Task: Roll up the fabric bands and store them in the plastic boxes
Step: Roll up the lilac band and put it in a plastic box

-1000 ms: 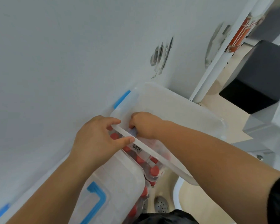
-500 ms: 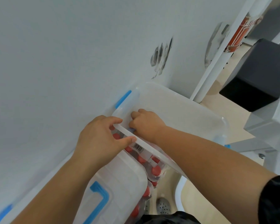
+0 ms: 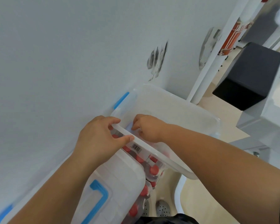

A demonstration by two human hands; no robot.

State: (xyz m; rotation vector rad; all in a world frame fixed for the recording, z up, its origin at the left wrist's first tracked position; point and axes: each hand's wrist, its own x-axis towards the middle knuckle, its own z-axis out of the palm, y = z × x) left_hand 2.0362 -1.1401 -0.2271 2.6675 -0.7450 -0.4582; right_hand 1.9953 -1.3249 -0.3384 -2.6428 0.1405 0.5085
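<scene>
We're looking down at the open translucent plastic box [image 3: 176, 107], and room is tight on its near side. The left hand [image 3: 99, 139] clamps the box's near-left corner: the thumb lies along the near rim and the fingers are curled over the corner, pinching the rim between them. The right hand [image 3: 148, 128] is down inside the box, just past that rim, with its forearm crossing the near rim. The rest of the box's inside is bare and open towards its far wall.

The right hand's fingers are bunched and curled, gripping a small pale bluish-white lump [image 3: 130, 126] against the box's near-left inner corner. It's too blurred for us to call it a rolled band.

A blue latch [image 3: 121, 100] sits on the box's left wall and a barcode label [image 3: 136, 147] on its near rim. Touching the box's near side is a closed translucent box with a blue clip [image 3: 120, 180]. Red-capped pieces in clear wrap [image 3: 153, 169] are packed just below the open box's near rim.

Left of the box and beyond it spreads the white bench [image 3: 55, 62], with dark grey smudges [image 3: 157, 60] past the far wall. To the box's right we see a white post [image 3: 217, 46], beige floor [image 3: 220, 123] and a black cube [image 3: 249, 75], well apart.
</scene>
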